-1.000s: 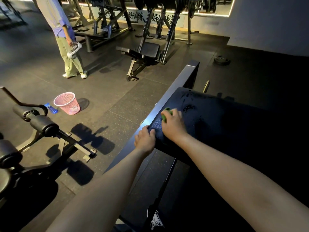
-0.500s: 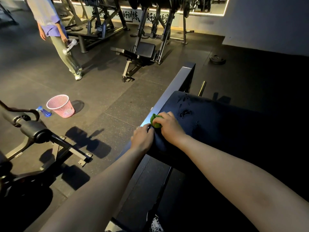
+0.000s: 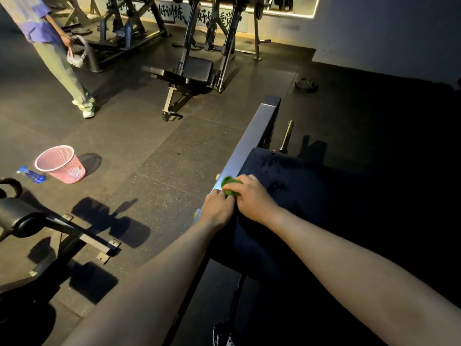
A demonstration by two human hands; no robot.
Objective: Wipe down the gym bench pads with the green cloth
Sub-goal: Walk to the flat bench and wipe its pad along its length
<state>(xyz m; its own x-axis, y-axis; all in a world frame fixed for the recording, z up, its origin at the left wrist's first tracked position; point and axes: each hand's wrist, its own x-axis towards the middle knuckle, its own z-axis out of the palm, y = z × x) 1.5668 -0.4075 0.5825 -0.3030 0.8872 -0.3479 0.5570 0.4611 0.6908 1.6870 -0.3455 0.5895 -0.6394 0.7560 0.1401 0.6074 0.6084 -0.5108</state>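
Now the cloth [image 3: 230,185] had slid left. A second ago it was up on the pad [image 3: 294,176]; this time it sat bunched at the pad's left edge, right against the rail [image 3: 249,143]. The right hand [image 3: 253,197] had gone with it, fingers curled over the green wad and pinching it down. The left hand [image 3: 216,209] had closed in too. It was apart from the right a second ago and now touched it, fingers bent at the pad's edge just beside the cloth. Whether they gripped cloth, edge or nothing, I could not tell.

Far left, the bystander [image 3: 58,61] had gone from standing to mid-stride, with a white thing [image 3: 76,54] dangling from one hand, too blurred to identify. The basket [image 3: 61,164] and blue bottle [image 3: 31,174] lay just beside each other on the floor [image 3: 154,151], as before.

As for writing, black Chinese characters [image 3: 178,15] ran across the far end of the room. "好训练" read cleanly; the rest was chopped up by the rack [image 3: 229,33].

Most of the cloth lay hidden under the right fingers. The pad's right side sank into darkness. The bystander was cut off above the chest, and a shoe [image 3: 222,338] at the near edge was half out of view.
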